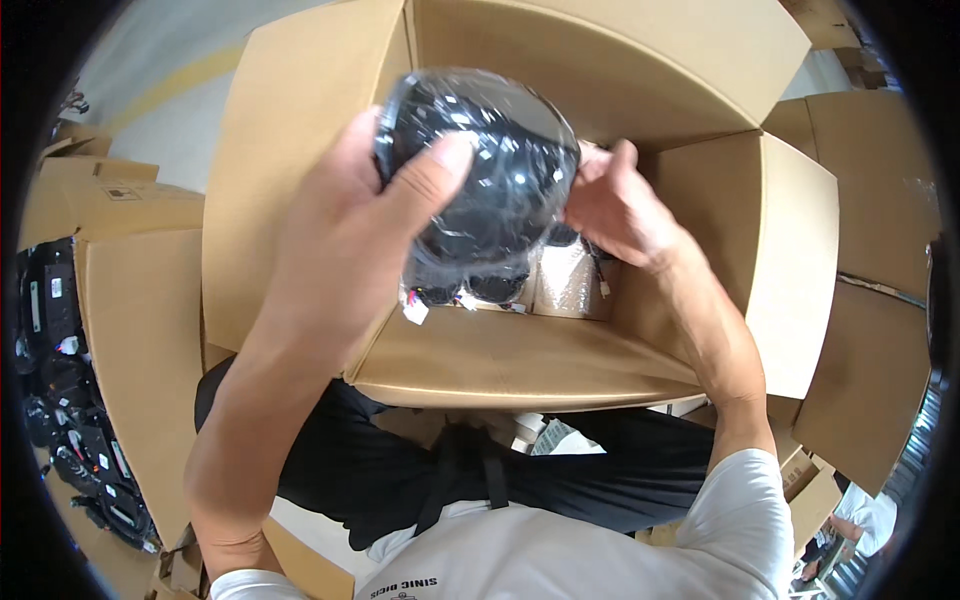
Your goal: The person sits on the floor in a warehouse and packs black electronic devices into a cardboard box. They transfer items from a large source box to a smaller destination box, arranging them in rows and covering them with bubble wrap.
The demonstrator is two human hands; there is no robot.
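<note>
A rounded black part (490,185) wrapped in shiny clear plastic is held up above an open cardboard box (530,355). My left hand (385,195) grips it from the left, thumb pressed on its upper face. At its right edge is my right hand (622,205), slightly blurred, its fingertips partly hidden behind the wrapped part. Beneath, inside the box, lie several black parts (495,288) with small white connectors, beside a piece of bubble wrap (567,280).
On the left, another cardboard box (140,330) stands beside several black parts (75,400) with wires. More cardboard (865,370) rises on the right. A person in white (868,520) is at the far lower right. The box's raised flaps flank my forearms.
</note>
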